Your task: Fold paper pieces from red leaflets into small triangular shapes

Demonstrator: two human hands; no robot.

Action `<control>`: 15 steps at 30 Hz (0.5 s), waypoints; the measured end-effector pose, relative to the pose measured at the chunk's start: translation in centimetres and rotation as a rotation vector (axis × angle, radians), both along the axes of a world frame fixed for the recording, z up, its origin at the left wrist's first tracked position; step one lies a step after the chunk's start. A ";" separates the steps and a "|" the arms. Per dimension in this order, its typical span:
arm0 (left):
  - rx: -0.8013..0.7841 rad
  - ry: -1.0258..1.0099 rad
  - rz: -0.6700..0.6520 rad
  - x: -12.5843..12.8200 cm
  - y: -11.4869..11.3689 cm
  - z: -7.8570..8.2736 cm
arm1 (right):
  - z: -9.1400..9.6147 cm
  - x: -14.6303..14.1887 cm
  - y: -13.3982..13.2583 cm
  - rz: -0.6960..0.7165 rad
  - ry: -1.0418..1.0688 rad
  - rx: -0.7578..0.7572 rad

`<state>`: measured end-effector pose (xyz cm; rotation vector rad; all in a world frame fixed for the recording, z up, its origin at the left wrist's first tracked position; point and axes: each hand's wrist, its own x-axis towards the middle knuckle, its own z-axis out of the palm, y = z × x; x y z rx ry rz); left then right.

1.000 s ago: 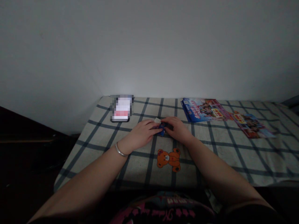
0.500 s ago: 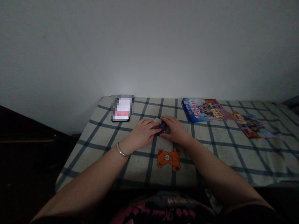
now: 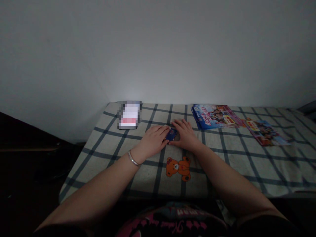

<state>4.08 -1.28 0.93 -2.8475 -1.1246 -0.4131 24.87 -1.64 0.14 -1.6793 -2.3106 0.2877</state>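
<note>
A small dark-blue folded leaflet (image 3: pixel 172 134) lies on the checked cloth between my hands. My left hand (image 3: pixel 155 138), with a silver bangle on its wrist, holds the left side of the leaflet down, its fingers covering that part. My right hand (image 3: pixel 185 135) is at the right side with thumb and fingers apart. Its thumb is at the near edge of the leaflet; whether it touches I cannot tell. Nothing shows in the right palm. A little pale paper peeks out above the left fingertips.
A phone (image 3: pixel 128 115) with a lit, blurred screen lies at the back left. Several colourful leaflets (image 3: pixel 214 116) are stacked at the back right, and another leaflet (image 3: pixel 268 131) overlaps them. An orange bear print (image 3: pixel 178 168) marks the tablecloth (image 3: pixel 148 179). A wall (image 3: pixel 158 52) stands behind.
My right hand's fingers have lifted and spread away from the leaflet. My left hand has shifted slightly right, and more of the blue face shows between the hands.
</note>
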 end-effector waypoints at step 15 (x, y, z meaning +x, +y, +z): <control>0.007 -0.010 0.170 0.0 0.1 -0.8 | 1.0 -0.1 -0.4 0.051 -0.072 -0.003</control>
